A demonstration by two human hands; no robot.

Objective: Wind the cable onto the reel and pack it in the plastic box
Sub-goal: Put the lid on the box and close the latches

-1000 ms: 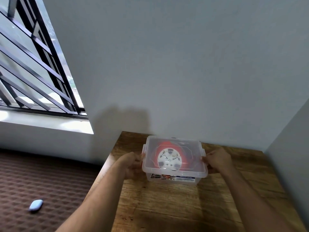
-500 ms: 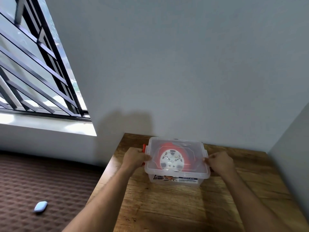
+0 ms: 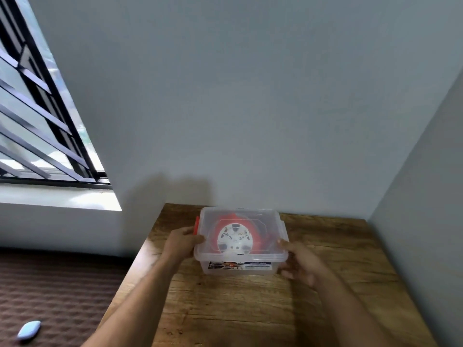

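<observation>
Box (image 3: 240, 265), lid on, reel (image 3: 235, 238) inside; at surface (image 3: 325, 309) back edge. L hand (image 3: 181, 244) grip holding box; R hand (image 3: 302, 262) grip likewise.

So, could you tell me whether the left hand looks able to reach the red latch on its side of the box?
Probably yes. The left hand already rests against the plastic box just below the red latch, with nothing between them.

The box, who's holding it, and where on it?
Both hands hold the box: the left hand at its left side by the red latch, the right hand at its front right corner.
</observation>
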